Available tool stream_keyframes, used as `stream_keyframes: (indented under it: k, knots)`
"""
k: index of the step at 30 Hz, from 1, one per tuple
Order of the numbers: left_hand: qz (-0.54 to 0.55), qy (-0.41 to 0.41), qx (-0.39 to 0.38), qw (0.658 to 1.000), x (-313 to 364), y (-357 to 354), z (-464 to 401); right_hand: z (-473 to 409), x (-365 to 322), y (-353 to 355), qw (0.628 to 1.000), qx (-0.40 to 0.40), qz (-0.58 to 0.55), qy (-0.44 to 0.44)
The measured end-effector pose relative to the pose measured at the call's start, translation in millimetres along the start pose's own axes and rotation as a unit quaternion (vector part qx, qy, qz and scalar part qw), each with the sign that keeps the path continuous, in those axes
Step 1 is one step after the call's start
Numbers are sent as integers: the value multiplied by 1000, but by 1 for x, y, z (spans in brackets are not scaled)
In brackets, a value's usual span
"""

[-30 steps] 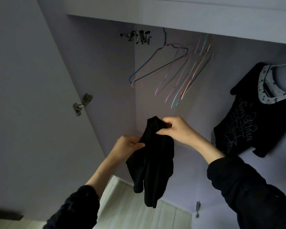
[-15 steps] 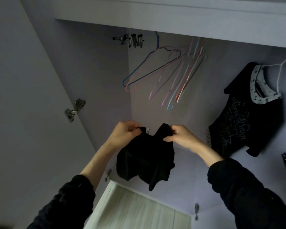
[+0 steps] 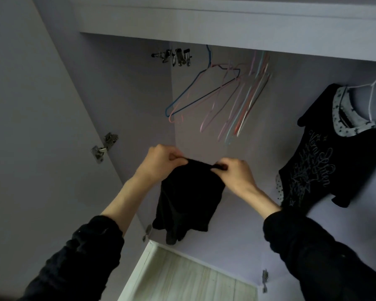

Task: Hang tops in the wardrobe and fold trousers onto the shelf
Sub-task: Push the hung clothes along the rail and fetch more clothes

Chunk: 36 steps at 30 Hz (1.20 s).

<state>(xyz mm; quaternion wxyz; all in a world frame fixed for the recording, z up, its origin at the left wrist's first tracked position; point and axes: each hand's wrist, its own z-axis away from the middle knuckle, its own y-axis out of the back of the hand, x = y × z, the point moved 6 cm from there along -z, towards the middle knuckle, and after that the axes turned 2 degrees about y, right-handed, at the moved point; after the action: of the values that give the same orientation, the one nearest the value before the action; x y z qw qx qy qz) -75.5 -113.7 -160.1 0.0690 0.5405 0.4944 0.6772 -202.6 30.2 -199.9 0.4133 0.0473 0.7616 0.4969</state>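
Black cloth, a small garment (image 3: pixel 189 196) of a kind I cannot tell, hangs below the bunch of wire hangers (image 3: pixel 221 98), pinched along its top edge by the left hand (image 3: pixel 161 164) and the right hand (image 3: pixel 234 172), each grip clenched on the fabric. To do this well, hold that edge taut and level until the shape reads clearly, then choose hanger or shelf.

Home bedroom or dressing corner, seen from inside an open wardrobe (image 3: pixel 128 88) with pale lilac panels. Door hinge (image 3: pixel 104 146) on the left side panel. A bunch of thin coloured wire hangers (image 3: pixel 230 94) hangs under the top shelf (image 3: pixel 226 33). One black printed top (image 3: pixel 332 161) hangs on a white hanger. Light wood-look floor (image 3: pixel 189 279) below.
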Motion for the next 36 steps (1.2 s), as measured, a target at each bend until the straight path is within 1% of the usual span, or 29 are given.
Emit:
stream_keyframes:
  k: [2,4,6,7,9,11,13,15,19,21,23,25,27,29,33,36]
  knots:
    - [-94,2,-48,994,-21,-7,5,-5,4,17,1000,1,14,-25]
    - [-137,7,-102,985,-41,-22,13,-8,3,27,999,-6,37,-34]
    - [-153,0,-129,980,-50,-35,21,-10,-1,35,998,-8,35,-48]
    - [-147,-9,-122,982,-50,-39,24,-10,-3,36,998,-14,39,-50]
    - [-114,-14,-72,991,-48,-41,26,-9,-8,36,997,-32,59,-42]
    - [-67,24,-21,997,-53,-39,24,-6,-11,39,997,-38,64,-32]
    - [-6,83,4,997,-63,-39,22,-3,-10,43,997,-37,69,-27]
    - [34,104,-5,994,-68,-44,20,-1,-5,45,996,-41,68,-33]
    - [68,68,-63,993,-58,-57,22,2,6,47,997,-57,36,-47]
    - [43,42,-103,993,-56,-61,25,4,13,52,996,-60,15,-61]
    - [-28,16,-142,989,-56,-64,29,6,19,55,995,-70,-12,-76]
    - [-91,3,-166,982,-58,-66,33,8,21,54,992,-86,-29,-84]
    - [-130,7,-155,979,-62,-66,34,8,18,53,992,-97,-30,-79]
    - [-152,29,-121,981,-67,-62,35,9,15,50,991,-107,-26,-71]
    - [-133,82,-50,986,-80,-49,37,12,17,47,993,-104,20,-50]
    - [-94,100,22,990,-83,-36,37,12,21,44,990,-87,109,-17]
